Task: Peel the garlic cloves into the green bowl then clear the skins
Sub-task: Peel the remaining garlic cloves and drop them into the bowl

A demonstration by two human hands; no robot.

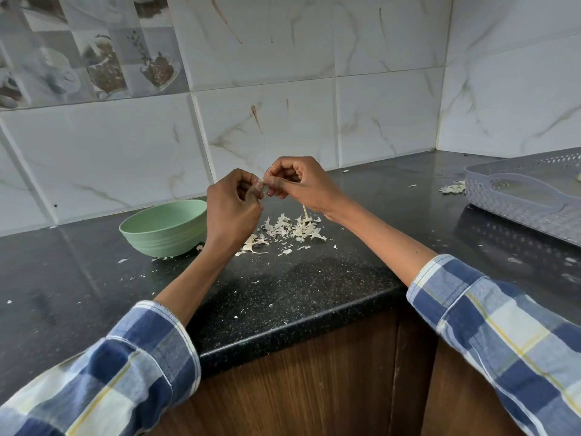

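Both hands are raised above the black counter and meet around one small garlic clove [260, 182]. My left hand [232, 212] pinches it from the left, and my right hand [300, 181] pinches it from the right with fingertips on its skin. The clove is mostly hidden by the fingers. The green bowl [163, 229] stands on the counter just left of my left wrist; its inside is not visible. A pile of pale garlic skins [290, 229] lies on the counter below the hands, with a thin stalk sticking up from it.
A grey perforated plastic tray [531, 196] sits at the right, with a few skins [454, 187] beside its left end. Small skin flakes are scattered across the black counter [283, 297]. Tiled walls close the back and right. The counter's front edge runs above wooden cabinets.
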